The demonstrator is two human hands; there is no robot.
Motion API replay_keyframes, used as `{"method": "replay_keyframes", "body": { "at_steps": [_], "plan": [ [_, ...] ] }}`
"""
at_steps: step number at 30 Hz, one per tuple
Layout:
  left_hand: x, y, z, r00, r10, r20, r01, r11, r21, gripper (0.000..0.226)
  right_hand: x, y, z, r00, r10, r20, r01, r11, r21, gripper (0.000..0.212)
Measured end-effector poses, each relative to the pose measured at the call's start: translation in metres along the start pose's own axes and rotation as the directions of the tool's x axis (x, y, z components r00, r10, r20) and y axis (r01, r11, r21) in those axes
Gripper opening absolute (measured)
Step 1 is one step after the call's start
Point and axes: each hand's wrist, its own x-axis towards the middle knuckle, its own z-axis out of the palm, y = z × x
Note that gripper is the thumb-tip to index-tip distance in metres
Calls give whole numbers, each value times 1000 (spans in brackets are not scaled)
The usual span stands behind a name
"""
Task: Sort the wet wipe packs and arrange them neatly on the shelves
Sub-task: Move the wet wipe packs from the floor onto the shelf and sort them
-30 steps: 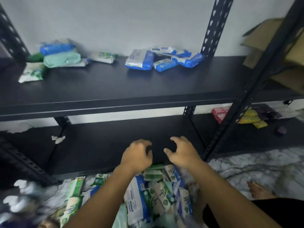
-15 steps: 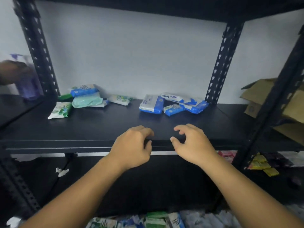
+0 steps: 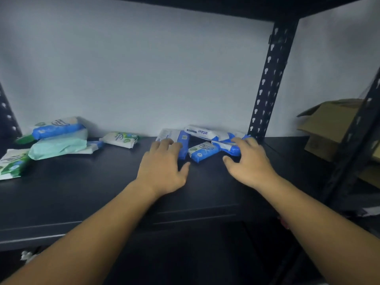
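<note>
A cluster of blue-and-white wet wipe packs (image 3: 202,153) lies at the back of the black shelf (image 3: 102,194), near the upright post. My left hand (image 3: 164,167) reaches over the shelf, fingers extended onto the leftmost blue pack (image 3: 181,138). My right hand (image 3: 248,161) lies with spread fingers on the rightmost blue pack (image 3: 228,148). Neither hand grips anything. At the far left sits a second group: a blue pack (image 3: 57,128) on a mint green pack (image 3: 59,145), a green-and-white pack (image 3: 12,163), and a small white-green pack (image 3: 121,139) apart from them.
A perforated black post (image 3: 269,79) stands just behind my right hand. An open cardboard box (image 3: 329,128) sits on the neighbouring shelf at right. Another shelf board (image 3: 226,7) hangs overhead. The white wall closes the back.
My view rose from the floor pile to the shelf. Both hands moved forward from the shelf's front edge to the blue packs and their fingers uncurled.
</note>
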Motion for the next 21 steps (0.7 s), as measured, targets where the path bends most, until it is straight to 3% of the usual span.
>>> {"method": "replay_keyframes", "body": {
  "at_steps": [4,9,10,13,15,17,21],
  "plan": [
    [43,4,10,985,-175,-1,174,981,89,74,44,-13,-1,999,29,-25,-28,999,24,70],
    [79,5,23,923,-370,107,359,927,106,97,92,-34,2,955,256,148,-250,966,-58,107],
    [83,3,25,910,-392,134,377,918,123,102,99,-37,3,939,283,197,-285,958,-23,105],
    [90,-11,28,846,-464,262,452,885,109,121,109,-43,5,905,287,314,-324,943,74,73],
    [92,-17,26,836,-474,277,470,878,85,124,109,-47,10,887,305,345,-316,948,-25,82],
    [89,-20,18,842,-466,272,456,884,103,119,102,-52,15,894,328,304,-295,944,-150,97],
    [67,-34,1,872,-452,187,447,892,68,95,75,-59,5,966,229,124,-210,966,-149,93]
  ]
}}
